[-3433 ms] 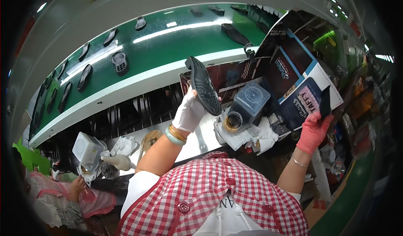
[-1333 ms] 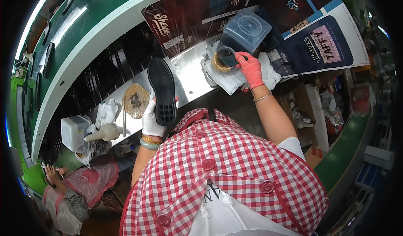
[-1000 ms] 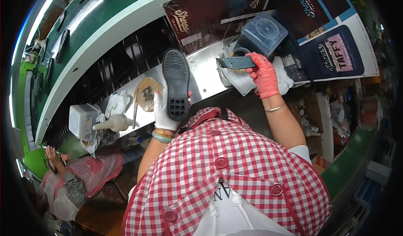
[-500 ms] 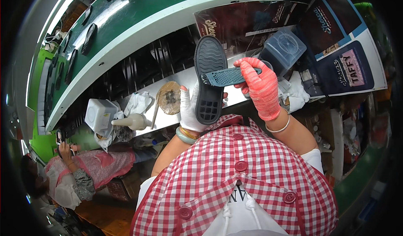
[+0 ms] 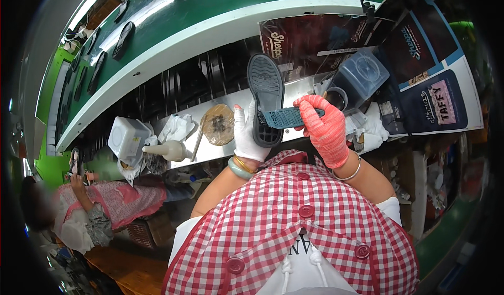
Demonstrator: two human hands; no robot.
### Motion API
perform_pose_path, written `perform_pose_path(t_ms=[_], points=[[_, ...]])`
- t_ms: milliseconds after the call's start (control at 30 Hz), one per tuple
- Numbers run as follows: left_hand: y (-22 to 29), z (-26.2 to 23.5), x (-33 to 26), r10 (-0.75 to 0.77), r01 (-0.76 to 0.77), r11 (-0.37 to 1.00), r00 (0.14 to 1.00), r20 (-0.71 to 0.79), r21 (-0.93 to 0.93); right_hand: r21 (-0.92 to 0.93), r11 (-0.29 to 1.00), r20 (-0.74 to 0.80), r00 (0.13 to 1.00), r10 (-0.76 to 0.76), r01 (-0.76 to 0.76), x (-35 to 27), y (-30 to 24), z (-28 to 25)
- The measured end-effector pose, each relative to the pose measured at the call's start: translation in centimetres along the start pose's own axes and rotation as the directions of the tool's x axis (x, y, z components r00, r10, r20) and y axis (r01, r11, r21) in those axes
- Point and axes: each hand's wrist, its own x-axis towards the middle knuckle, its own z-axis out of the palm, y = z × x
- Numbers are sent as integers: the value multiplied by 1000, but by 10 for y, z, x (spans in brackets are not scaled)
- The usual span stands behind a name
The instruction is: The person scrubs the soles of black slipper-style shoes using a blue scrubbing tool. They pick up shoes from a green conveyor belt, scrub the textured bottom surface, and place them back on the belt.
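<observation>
My left hand (image 5: 245,136), in a white glove with bare fingertips, holds a dark shoe sole (image 5: 265,79) from its left side and beneath. The sole stands lengthwise before me, its wavy-ribbed part away from me and its part with square hollows near me. My right hand (image 5: 323,129), in a pinkish-red glove, is closed on a flat blue-green strip with a dimpled surface (image 5: 286,117). The strip's left end lies over the lower half of the sole; whether it touches there I cannot tell. Part of the hollowed area is hidden behind it.
Beyond the metal ledge runs a green conveyor (image 5: 220,6) with several dark soles. On the left are a squeeze bottle (image 5: 170,150), a white tub (image 5: 126,137) and a round wrapped disc (image 5: 219,124). A clear bluish box (image 5: 362,74) sits right. Another person (image 5: 121,200) is at far left.
The strip's end has moved down the sole toward its near end, and my right hand has come slightly lower with it. The sole is tilted a little differently.
</observation>
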Motion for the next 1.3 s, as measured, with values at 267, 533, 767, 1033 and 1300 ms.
perform_pose_path(t_ms=[267,533,767,1033,1300], points=[[0,-10,0,-44,78,970,987,152,-228,-96,994,54,997,51,-46,-10,-6,2],[-3,-18,-3,-68,45,971,993,93,235,-113,993,139,990,33,-18,-15,-2,-3],[5,-4,-7,-315,315,939,949,26,-134,-237,969,278,951,133,-67,-10,-19,-10],[9,-6,-6,-470,470,883,882,16,13,-384,920,434,863,259,-82,2,-41,-6],[13,-16,-1,-611,602,790,789,63,119,-474,866,456,798,394,-157,12,-52,8]])
